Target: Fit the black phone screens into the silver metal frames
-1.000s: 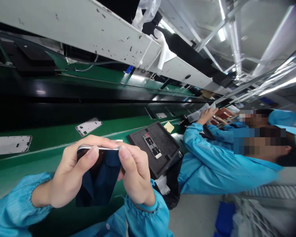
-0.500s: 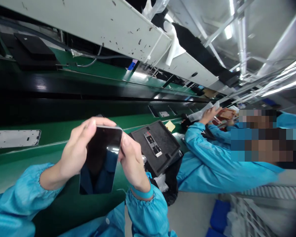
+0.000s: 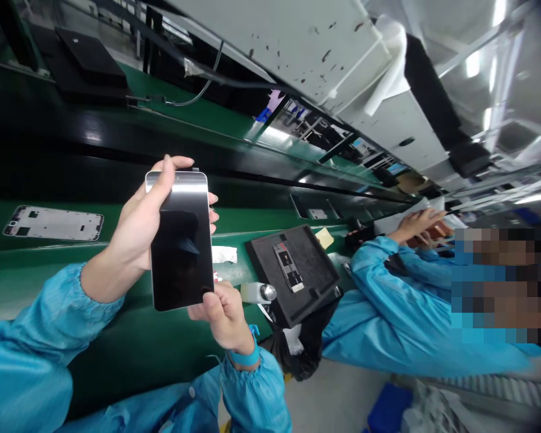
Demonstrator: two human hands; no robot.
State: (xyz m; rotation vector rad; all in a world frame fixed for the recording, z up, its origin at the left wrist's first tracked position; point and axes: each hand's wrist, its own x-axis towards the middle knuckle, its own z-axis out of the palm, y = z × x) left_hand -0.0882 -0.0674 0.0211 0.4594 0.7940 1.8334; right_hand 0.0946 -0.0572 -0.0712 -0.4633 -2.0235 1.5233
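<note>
Between my two hands is a smartphone [image 3: 183, 252], its dark glossy screen towards me and a bright reflection across its top. My left hand [image 3: 139, 222] wraps the upper left side, the thumb over the top of the screen and fingertips showing past the right edge. At the lower right corner, my right hand [image 3: 225, 313] pinches the phone between thumb and fingers. The phone is held above the green workbench [image 3: 130, 343]. A white phone frame [image 3: 56, 224] lies flat on the bench to the left.
A black foam tray [image 3: 315, 264] to the right carries an opened phone [image 3: 288, 267]. Beside it are a bottle with a metal cap [image 3: 258, 293] and a yellow paper pad [image 3: 324, 238]. A co-worker in blue [image 3: 388, 300] sits further right. An overhead panel [image 3: 297, 42] hangs above.
The phone has risen and turned more upright. My right hand has slid from its upper right side to the lower right corner. The whole view has shifted, uncovering the bottle.
</note>
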